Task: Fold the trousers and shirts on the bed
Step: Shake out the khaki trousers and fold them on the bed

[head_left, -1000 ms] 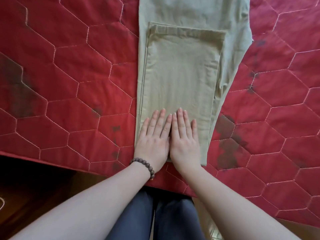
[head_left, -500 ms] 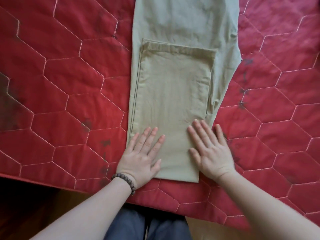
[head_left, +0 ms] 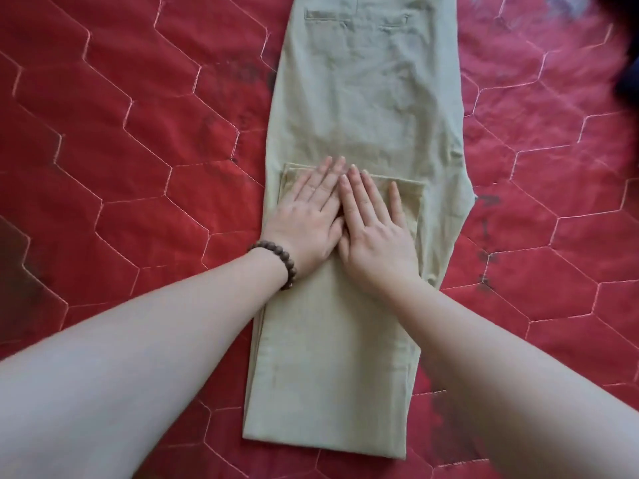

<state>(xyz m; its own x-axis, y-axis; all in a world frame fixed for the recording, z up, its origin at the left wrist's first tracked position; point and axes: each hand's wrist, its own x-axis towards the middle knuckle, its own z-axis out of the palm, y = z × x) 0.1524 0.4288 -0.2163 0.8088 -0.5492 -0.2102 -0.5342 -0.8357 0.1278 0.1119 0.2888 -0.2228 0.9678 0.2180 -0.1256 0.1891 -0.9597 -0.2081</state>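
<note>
While the left hand (head_left: 307, 219) and right hand (head_left: 375, 226) press flat on the trousers (head_left: 366, 108), red quilt (head_left: 138, 133) surrounds.

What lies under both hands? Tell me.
Left hand and right hand press flat on the folded-up leg ends of the khaki trousers; fabric beneath is covered.
</note>
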